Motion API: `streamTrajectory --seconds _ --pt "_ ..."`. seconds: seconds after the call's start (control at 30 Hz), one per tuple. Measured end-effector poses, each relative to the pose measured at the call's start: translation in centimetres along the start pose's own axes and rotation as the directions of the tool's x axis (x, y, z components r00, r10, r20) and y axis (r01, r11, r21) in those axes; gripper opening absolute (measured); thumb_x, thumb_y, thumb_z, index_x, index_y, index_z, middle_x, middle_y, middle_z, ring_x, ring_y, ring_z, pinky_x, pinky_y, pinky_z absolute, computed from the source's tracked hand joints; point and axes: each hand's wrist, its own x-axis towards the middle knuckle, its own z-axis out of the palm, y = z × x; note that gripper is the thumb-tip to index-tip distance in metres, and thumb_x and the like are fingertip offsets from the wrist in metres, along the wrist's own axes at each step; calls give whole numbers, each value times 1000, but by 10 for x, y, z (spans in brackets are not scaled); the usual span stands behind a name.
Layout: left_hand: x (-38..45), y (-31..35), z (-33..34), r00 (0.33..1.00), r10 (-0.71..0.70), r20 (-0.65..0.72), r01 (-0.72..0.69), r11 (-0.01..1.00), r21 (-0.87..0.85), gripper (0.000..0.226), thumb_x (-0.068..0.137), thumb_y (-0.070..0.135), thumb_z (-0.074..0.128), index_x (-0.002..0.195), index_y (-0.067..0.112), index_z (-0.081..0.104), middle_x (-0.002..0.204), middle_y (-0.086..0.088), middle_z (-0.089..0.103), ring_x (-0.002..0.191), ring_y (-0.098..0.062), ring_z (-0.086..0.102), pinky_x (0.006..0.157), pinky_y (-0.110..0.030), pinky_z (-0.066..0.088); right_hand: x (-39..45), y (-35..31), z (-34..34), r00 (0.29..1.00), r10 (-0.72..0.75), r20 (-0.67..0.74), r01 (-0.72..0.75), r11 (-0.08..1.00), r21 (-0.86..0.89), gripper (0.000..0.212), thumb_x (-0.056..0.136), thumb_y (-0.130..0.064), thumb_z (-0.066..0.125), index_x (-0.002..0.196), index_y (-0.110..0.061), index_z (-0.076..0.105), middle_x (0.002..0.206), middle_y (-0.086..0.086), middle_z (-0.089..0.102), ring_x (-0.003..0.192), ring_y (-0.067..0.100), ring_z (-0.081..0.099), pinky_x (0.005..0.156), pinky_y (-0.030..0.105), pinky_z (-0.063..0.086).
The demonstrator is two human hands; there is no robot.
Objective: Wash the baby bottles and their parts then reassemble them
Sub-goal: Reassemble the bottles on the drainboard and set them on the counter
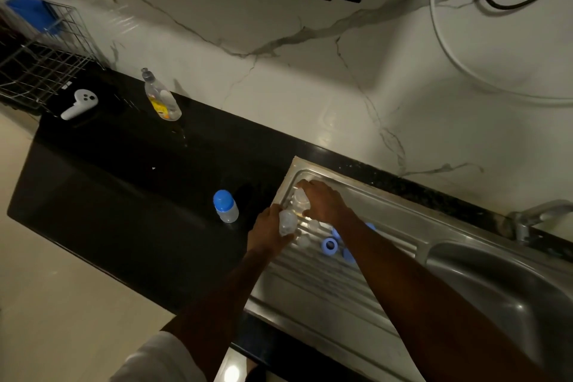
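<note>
you're gripping a clear bottle [300,199] in your right hand [322,203] and a clear part [287,222] in your left hand [270,230] over the drainboard [325,285], so keep both steady while fitting them.

1 capped bottle [225,206] stands upright on the worktop [124,195]; clear bottles [287,222] and blue rings [329,246] lie on the drainboard [325,288].

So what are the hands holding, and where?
Left hand grips a clear bottle part round its side; right hand holds a clear bottle from above.
</note>
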Motion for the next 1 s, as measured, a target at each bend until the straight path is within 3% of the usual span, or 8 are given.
streamTrajectory --seconds 0.27,0.33,0.43,0.53,0.6,0.7,0.87,1.0 --pt "-5 -4 -6 998 59 -14 -59 998 -8 55 81 41 79 128 33 50 125 9 59 116 -12 59 96 -40 54 -7 8 -1 1000 20 -3 -20 1000 21 91 86 -26 80 157 -19 24 160 11 31 144 29 36 110 41 39" --pt "-9 -4 -8 994 90 -63 -92 995 -31 57 80 44 80 127 34 50 125 10 59 116 -10 59 96 -38 53 -15 9 -1 984 106 -143 -99 994 54 87 84 -19 80 155 -19 29 155 11 36 135 28 46 102 36 45" --pt "-14 -9 -11 989 102 -108 -108 993 -51 60 77 44 83 126 31 49 123 10 59 113 -9 59 96 -36 53 -40 5 13 897 190 -400 -172 982 81 52 87 -13 73 135 -16 55 132 7 56 116 24 56 95 34 47" --pt "-18 -12 -13 997 58 -43 -60 997 -41 65 75 38 85 126 25 48 125 5 58 112 -13 58 95 -37 54 -60 -1 52 950 109 -292 -130 990 -54 30 91 -25 64 120 -21 66 117 3 63 110 23 59 94 35 47" --pt "-21 -15 -14 998 54 -8 -54 998 -19 66 76 37 84 128 29 45 130 5 55 116 -15 57 96 -40 55 -65 -4 71 986 93 -142 -113 983 -145 32 93 -34 59 123 -25 65 124 3 62 119 25 56 100 40 44" --pt "-20 -17 -11 998 58 30 -58 998 15 65 82 40 79 134 33 41 136 3 53 122 -19 56 97 -46 54 -67 -9 83 994 80 -74 -94 970 -224 34 95 -32 57 128 -25 62 131 5 59 124 28 52 101 43 38" --pt "-13 -9 -6 999 46 22 -47 999 26 53 88 39 74 131 27 44 129 1 57 118 -17 57 92 -35 50 -73 -9 81 980 156 -124 -179 963 -203 39 88 -23 64 127 -19 60 129 7 60 122 31 53 99 45 38" --pt "-18 -15 -8 981 172 -94 -149 965 214 95 73 62 81 145 23 35 144 -5 44 133 -23 42 100 -42 49 -82 7 73 958 208 -197 -253 937 -242 35 80 -22 71 115 -21 67 115 4 68 111 27 60 95 42 43"
